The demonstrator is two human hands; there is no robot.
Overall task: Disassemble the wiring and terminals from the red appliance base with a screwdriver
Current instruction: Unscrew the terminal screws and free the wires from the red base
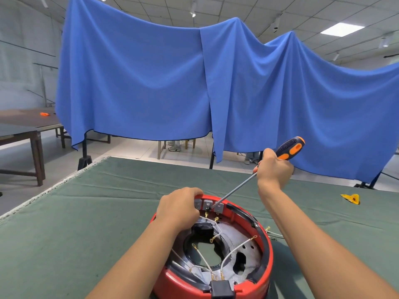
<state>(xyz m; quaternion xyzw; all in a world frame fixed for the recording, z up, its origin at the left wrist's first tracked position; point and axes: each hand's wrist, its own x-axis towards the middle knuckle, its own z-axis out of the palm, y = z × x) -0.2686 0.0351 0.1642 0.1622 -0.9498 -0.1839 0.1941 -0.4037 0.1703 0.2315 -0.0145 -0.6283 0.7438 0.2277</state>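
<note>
**Screwdriver tip at far-rim terminal block**

Red appliance base (216, 279) lies open side up on the green table cloth (86, 212), near edge, centre. Left hand (179, 209) grips the far rim, fingers curled over it beside the grey terminals (208, 205). Right hand (273, 169) is clenched round the screwdriver (289, 148) handle; shaft slants down-left, tip at the middle terminal. White wires (235, 249) with brass lugs loop across the inside, some lugs loose. Black plug block (222, 288) sits at the near rim. Left forearm covers the base's left side. More loose wires (273, 233) lie just right of the base; yellow scrap (352, 198) well apart, right. Blue drape (194, 83) hangs behind; wooden tables (26, 130) far left.
</note>
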